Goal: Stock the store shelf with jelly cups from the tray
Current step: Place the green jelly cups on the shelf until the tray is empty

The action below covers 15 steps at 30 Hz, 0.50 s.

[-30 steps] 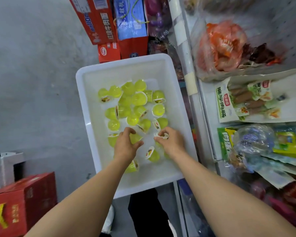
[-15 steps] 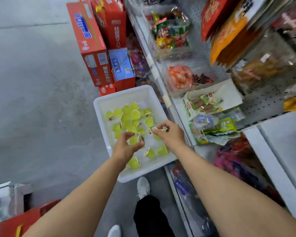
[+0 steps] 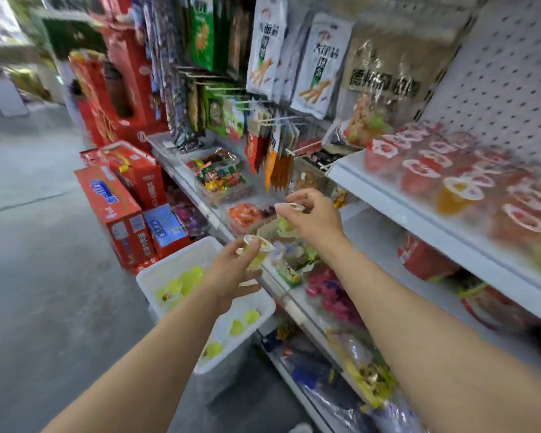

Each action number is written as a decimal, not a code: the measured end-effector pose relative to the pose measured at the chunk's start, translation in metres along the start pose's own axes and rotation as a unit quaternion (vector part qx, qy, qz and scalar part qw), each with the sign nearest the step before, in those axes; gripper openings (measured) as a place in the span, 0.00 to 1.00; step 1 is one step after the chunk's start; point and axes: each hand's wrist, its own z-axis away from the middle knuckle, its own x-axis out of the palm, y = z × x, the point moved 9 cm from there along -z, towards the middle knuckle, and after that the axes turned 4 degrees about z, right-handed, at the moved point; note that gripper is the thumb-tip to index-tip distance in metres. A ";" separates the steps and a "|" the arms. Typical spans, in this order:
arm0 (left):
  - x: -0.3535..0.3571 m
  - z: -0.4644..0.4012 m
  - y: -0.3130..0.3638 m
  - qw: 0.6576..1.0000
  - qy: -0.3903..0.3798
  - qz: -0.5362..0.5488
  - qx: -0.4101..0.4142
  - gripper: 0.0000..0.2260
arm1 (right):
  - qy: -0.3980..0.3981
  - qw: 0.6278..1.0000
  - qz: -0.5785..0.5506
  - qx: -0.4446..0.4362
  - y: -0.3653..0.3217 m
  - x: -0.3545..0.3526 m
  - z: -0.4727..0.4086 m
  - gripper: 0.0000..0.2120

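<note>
Each hand pinches one small yellow-green plastic jelly cup, left hand (image 3: 231,270) above the white plastic tray's (image 3: 172,264) shelf-side edge, right hand (image 3: 316,217) nearer the white metal shelf (image 3: 397,198), and such light fingertip pinches could drop a cup.

Two hand-held jelly cups (image 3: 289,214), one white tray (image 3: 172,270), two hands (image 3: 231,270).

Both forearms were bare to the frame's edge at 6 o'clock, no sleeve, watch or band showing. The left hand (image 3: 231,273) and right hand (image 3: 317,218) wore no gloves or rings.
</note>
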 end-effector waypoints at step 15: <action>0.290 0.126 0.089 0.967 -0.170 -0.039 0.183 0.34 | 0.256 0.965 -0.040 -0.027 -0.043 -0.343 0.105 0.20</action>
